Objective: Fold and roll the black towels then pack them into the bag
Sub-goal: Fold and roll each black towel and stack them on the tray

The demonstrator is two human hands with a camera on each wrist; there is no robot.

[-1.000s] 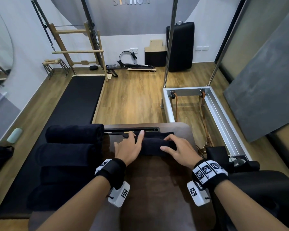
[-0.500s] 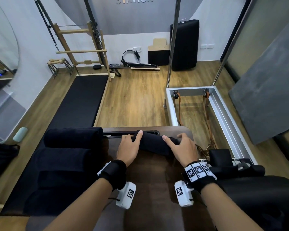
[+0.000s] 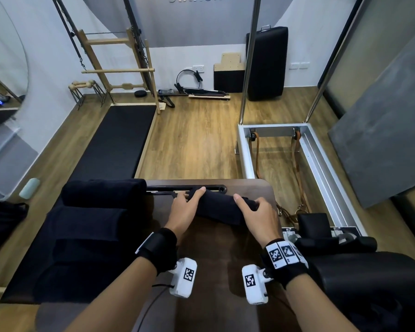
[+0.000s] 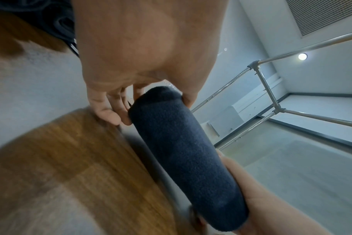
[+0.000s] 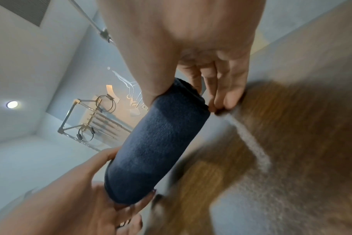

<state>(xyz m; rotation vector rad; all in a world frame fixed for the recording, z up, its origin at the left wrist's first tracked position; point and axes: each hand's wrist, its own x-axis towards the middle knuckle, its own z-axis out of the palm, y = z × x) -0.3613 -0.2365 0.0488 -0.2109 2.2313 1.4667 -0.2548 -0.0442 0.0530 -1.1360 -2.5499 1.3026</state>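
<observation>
The person is finishing the roll on one black towel at the 12 o'clock end of the brown tabletop; the left hand is gripping its 9 o'clock end and the right hand its 3 o'clock end, the fingers of each curling round the roll, with thumbs on the near side in the wrist views; the roll appears lifted clear there. To do this well, both hands should be squeezing evenly and keeping the ends flush, so the roll is not loosening before it goes to the bag, which I cannot pick out. Rolled and folded towels are sitting at 9 o'clock. Compared with a second ago, the roll is sitting further toward 12 o'clock and tilting, its right end nearer the person; the right thumb is now tucking under.
</observation>
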